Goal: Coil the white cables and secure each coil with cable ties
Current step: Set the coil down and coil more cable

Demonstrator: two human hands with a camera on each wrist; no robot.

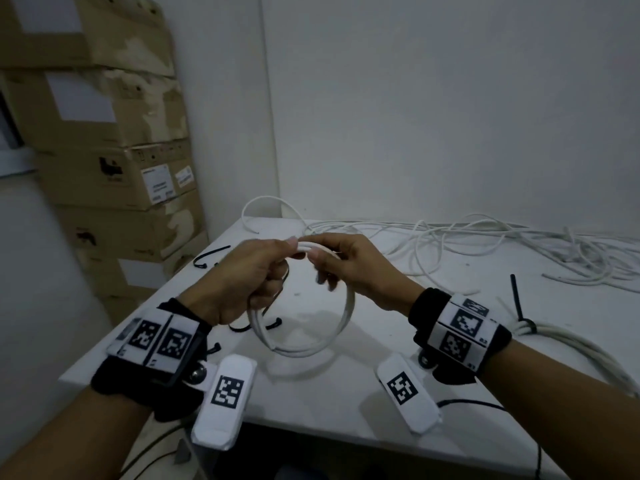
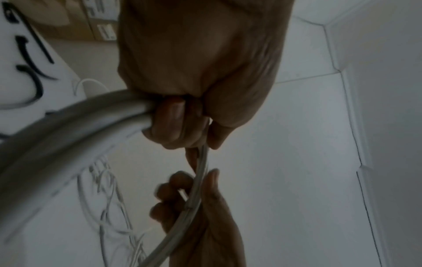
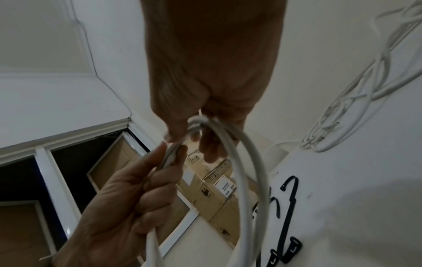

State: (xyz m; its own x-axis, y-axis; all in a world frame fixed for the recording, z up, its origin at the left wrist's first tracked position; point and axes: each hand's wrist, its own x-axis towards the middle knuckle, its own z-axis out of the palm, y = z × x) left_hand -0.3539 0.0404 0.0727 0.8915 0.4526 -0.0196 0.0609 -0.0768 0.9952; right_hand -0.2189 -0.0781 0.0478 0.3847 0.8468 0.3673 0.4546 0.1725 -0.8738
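Observation:
A white cable coil [image 1: 343, 323] of a few loops hangs above the white table [image 1: 450, 393], held at its top by both hands. My left hand [image 1: 263, 271] grips the upper left of the loop with fingers curled round it, and a black cable tie [image 1: 282, 289] seems to run through that fist. My right hand [image 1: 329, 261] pinches the strands just right of it. The left wrist view shows the coil [image 2: 68, 126] entering my left fist [image 2: 180, 119]. In the right wrist view the coil [image 3: 248, 171] hangs from my right fingertips [image 3: 196, 133].
A tangle of loose white cables [image 1: 502, 244] covers the back right of the table. A tied coil [image 1: 571, 348] with a black tie lies at the right edge. Black cable ties [image 1: 211, 258] lie at the left, also under the coil. Cardboard boxes [image 1: 114, 174] stack left of the table.

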